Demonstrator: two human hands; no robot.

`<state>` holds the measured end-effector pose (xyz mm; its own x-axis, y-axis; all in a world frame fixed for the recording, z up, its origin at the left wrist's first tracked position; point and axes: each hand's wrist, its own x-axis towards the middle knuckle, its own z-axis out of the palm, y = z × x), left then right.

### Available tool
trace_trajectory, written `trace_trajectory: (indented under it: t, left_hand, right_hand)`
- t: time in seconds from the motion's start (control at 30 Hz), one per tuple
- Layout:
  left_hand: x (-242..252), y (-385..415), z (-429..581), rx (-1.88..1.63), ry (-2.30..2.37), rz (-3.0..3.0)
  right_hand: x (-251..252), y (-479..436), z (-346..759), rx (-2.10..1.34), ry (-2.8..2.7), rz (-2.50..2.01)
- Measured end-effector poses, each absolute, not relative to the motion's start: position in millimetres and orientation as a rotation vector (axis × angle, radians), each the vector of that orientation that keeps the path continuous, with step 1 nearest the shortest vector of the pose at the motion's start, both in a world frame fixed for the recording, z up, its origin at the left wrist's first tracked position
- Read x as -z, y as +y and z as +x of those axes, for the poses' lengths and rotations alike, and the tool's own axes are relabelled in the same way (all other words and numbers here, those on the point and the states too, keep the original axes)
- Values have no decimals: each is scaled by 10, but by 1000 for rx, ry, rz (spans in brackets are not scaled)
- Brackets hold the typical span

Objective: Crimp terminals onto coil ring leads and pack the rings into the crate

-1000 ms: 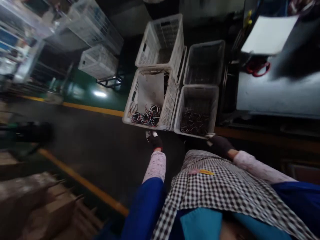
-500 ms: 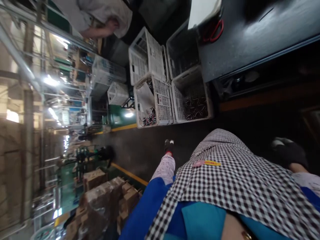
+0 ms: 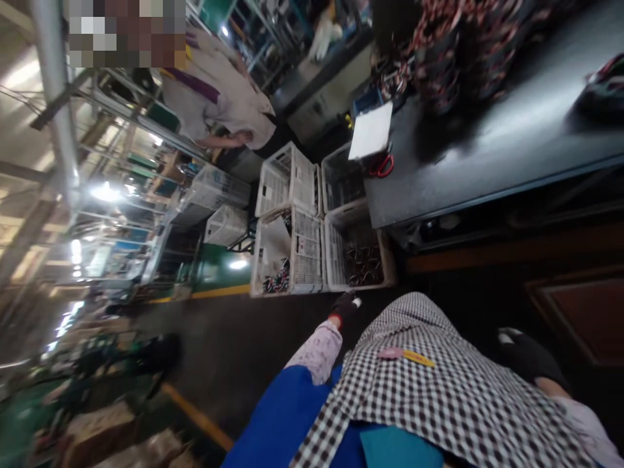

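My left hand point(image 3: 346, 307), in a dark glove with a pale tip, hangs just in front of the crates. Its thumb stands apart from the fingers, and nothing shows in it. On the other side of the checked apron point(image 3: 419, 370), my right hand point(image 3: 529, 354) hangs low in a similar glove. Its fingers look loosely stretched against the dark floor, with no object visible in them. Nearest to my left hand are a white plastic crate point(image 3: 334, 250) with dark coiled wire parts point(image 3: 363, 263) and another crate point(image 3: 307, 253) holding wire parts and a pale sheet.
A dark worktable point(image 3: 487, 159) on the right bears stacked wire coils point(image 3: 439, 58), red-handled scissors point(image 3: 383, 167) and white paper point(image 3: 371, 130). A co-worker point(image 3: 229, 97) stands beyond the crates. Cardboard boxes point(image 3: 100, 429) lie lower left. A yellow line point(image 3: 195, 416) crosses the floor.
The view has tilted up and shifted, so the crates sit lower and more of the table and the co-worker shows. My left hand has swung forward, closer to the crates.
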<state>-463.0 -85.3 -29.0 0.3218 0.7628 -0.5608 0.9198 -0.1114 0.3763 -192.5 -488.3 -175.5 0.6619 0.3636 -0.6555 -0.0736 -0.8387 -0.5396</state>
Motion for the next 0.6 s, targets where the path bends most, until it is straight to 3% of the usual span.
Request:
trace_trajectory:
  t: [0.2, 0.4, 0.6]
  left_hand:
    - [253, -142, -3634, 67, 1408, 1922]
    - [14, 1573, -1843, -244, 1485, 1923]
    - [-351, 2808, -355, -440, 1494, 1922]
  right_hand:
    - [1196, -3840, -938, -980, -217, -2303]
    - [703, -2744, -108, -795, -232, -2138]
    - [912, -1840, 464, -699, -475, -1975]
